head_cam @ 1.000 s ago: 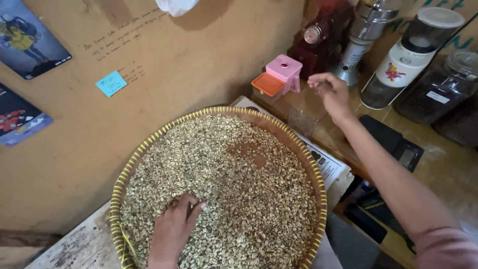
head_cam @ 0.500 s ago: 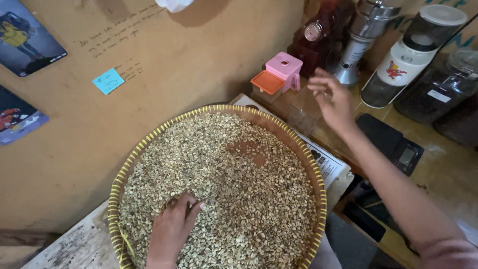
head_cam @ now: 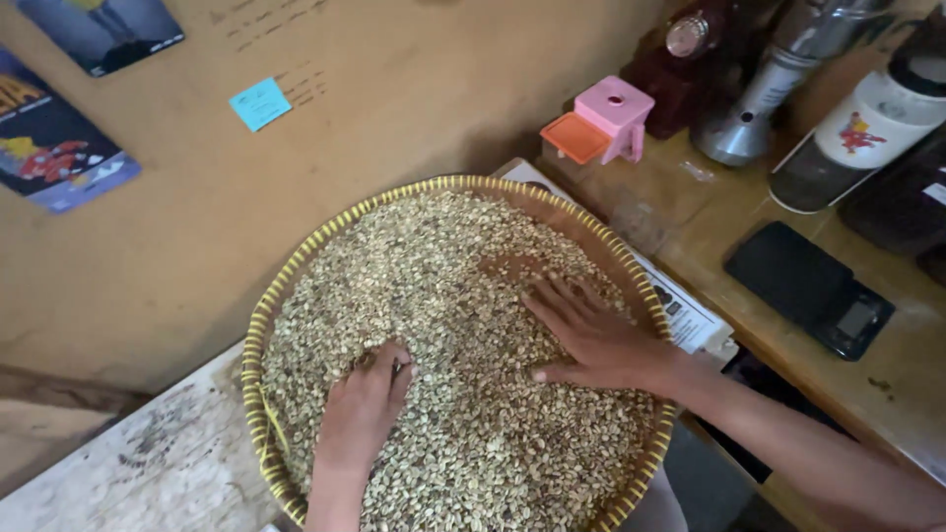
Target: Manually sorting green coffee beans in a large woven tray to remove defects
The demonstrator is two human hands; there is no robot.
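A round woven tray (head_cam: 258, 325) with a yellow-striped rim holds a thick layer of pale green coffee beans (head_cam: 434, 266). My left hand (head_cam: 363, 409) rests in the beans at the near left, fingers curled into them. My right hand (head_cam: 591, 340) lies flat on the beans at the tray's right side, fingers spread, next to a bare brown patch of tray floor (head_cam: 507, 268).
A wooden counter (head_cam: 887, 379) at right carries a pink and orange box (head_cam: 601, 126), a clear plastic box (head_cam: 641, 202), a black scale (head_cam: 810, 289), jars and a metal grinder (head_cam: 754, 108). A printed sheet (head_cam: 690, 315) sticks out under the tray. Posters and a blue note (head_cam: 259, 102) hang on the wall.
My right hand came down from above the counter near the pink box and now lies flat on the beans. The left hand stayed in the beans. The view shifted right and down.
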